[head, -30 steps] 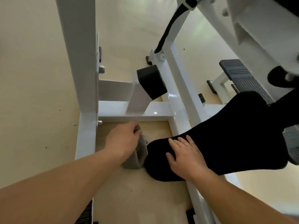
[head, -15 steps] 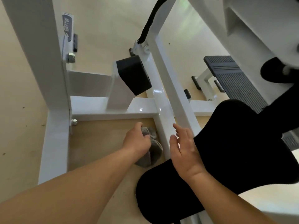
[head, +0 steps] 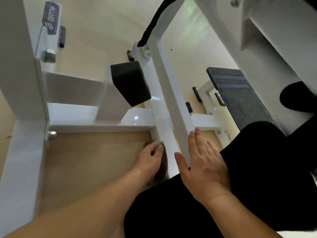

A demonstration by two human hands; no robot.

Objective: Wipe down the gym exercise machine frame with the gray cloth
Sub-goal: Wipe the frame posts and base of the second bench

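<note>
Gray cloth (head: 162,166), gripped by the curled left hand (head: 148,159), touches the white frame (head: 161,115). Right hand (head: 205,169) lies flat against it, fingers straight.

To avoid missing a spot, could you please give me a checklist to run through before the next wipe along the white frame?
1. Left hand grip on the crumpled gray cloth: ok, fingers curl round it.
2. Cloth against the glossy white metal floor beam: ok, touching its side.
3. Right hand clear of the cloth: ok, open, against the slanted white metal post.
4. Beam's near stretch visible: not ok, the black padded seat covers it.
5. Beam already clean: cannot tell.
</note>
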